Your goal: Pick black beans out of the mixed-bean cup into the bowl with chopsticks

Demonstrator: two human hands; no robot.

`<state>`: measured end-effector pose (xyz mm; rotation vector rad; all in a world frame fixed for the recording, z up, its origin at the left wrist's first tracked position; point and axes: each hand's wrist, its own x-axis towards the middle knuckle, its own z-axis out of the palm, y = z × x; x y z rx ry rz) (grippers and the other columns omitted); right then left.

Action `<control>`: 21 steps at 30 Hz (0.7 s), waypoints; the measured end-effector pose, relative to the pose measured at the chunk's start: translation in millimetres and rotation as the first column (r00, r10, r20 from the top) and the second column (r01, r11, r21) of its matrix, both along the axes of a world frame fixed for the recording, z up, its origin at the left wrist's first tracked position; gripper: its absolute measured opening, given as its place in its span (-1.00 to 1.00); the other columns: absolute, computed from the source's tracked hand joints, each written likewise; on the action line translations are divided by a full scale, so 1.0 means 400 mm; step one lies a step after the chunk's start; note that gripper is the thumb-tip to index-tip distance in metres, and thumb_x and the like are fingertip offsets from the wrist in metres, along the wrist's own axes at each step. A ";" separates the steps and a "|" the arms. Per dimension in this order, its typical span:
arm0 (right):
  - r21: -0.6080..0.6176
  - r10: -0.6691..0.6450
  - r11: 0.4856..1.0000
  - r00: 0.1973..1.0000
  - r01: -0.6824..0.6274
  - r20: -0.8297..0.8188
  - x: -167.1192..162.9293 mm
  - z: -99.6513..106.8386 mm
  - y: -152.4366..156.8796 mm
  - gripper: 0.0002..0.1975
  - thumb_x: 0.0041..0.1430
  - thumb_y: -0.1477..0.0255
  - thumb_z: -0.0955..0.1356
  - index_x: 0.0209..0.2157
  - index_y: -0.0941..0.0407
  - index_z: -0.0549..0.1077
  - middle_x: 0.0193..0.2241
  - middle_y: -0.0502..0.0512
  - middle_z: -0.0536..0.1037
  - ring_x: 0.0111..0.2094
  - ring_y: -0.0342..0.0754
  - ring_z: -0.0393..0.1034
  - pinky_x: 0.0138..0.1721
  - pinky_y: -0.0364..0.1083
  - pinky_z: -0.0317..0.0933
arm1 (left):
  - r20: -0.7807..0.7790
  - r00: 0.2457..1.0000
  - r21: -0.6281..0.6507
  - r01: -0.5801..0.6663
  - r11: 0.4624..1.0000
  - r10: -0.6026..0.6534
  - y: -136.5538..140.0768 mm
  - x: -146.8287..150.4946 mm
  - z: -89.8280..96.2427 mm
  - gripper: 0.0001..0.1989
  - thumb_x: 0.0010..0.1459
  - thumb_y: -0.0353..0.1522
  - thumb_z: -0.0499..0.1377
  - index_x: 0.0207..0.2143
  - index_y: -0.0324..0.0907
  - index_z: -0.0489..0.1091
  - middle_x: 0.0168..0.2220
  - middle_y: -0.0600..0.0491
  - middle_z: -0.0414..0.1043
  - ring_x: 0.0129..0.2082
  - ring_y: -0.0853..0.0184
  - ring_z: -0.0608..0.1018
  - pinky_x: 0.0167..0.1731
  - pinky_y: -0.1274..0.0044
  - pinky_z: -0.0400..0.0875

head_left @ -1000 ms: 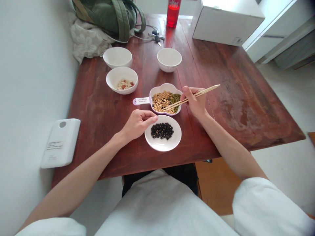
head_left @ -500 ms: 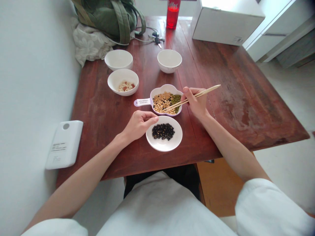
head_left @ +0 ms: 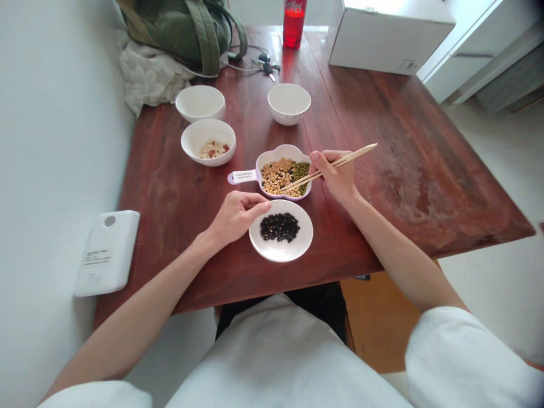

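Note:
My right hand (head_left: 335, 173) is closed around a pair of wooden chopsticks (head_left: 355, 154). Their tips reach down among yellow soybeans (head_left: 274, 173) in a flower-shaped dish with a lilac rim and a handle (head_left: 243, 177). Green mung beans (head_left: 301, 171) lie on the dish's right side, and a few black beans are mixed in. Just in front stands a white plate (head_left: 280, 252) holding a pile of black beans (head_left: 279, 227). My left hand (head_left: 238, 217) pinches the plate's upper left rim between thumb and fingers.
Behind the dish are a white bowl with pale and reddish nuts (head_left: 215, 149) and two more white bowls (head_left: 199, 102). A white power bank (head_left: 108, 252) lies at left. Farther back are a green backpack (head_left: 170, 34), keys (head_left: 267, 67), a red bottle (head_left: 293, 25) and a white box (head_left: 382, 42).
The whole view has shifted slightly, so things appear a little farther left. Both hands keep their hold, and the chopstick tips stay in the soybeans.

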<state>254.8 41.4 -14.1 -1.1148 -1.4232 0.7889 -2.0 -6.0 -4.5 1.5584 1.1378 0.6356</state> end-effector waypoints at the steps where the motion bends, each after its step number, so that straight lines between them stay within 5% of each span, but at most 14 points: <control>1: -0.002 0.006 1.000 1.000 -0.006 -0.005 0.000 -0.001 0.000 -0.45 0.15 -0.01 0.41 -0.67 0.13 0.51 -0.74 -0.02 0.43 -0.71 -0.26 0.16 -0.62 -0.16 0.00 | 0.002 1.000 -0.003 -0.002 1.000 0.002 0.000 0.000 0.000 -0.65 0.18 -0.16 0.28 -0.34 -0.32 0.63 -0.44 -0.03 0.61 -0.51 0.34 0.54 -0.54 0.61 0.34; 12: -0.022 -0.001 1.000 1.000 0.001 -0.003 -0.002 -0.001 0.000 -0.44 0.15 -0.04 0.40 -0.66 0.14 0.52 -0.75 -0.01 0.41 -0.71 -0.25 0.16 -0.63 -0.16 -0.02 | 0.006 1.000 0.027 -0.011 1.000 0.011 0.000 -0.005 -0.007 -0.66 0.18 -0.17 0.28 -0.33 -0.30 0.65 -0.44 -0.01 0.60 -0.51 0.37 0.51 -0.53 0.62 0.31; 21: -0.066 -0.087 0.995 0.985 0.077 -0.152 0.023 -0.005 0.010 -0.48 0.18 0.05 0.42 -0.68 0.14 0.50 -0.74 0.00 0.41 -0.72 -0.24 0.18 -0.67 -0.16 -0.04 | -0.014 0.998 -0.139 0.051 0.989 -0.053 0.001 -0.014 0.002 -0.65 0.24 -0.18 0.23 -0.29 -0.31 0.62 -0.62 0.09 0.42 -0.68 0.50 0.34 -0.69 0.69 0.17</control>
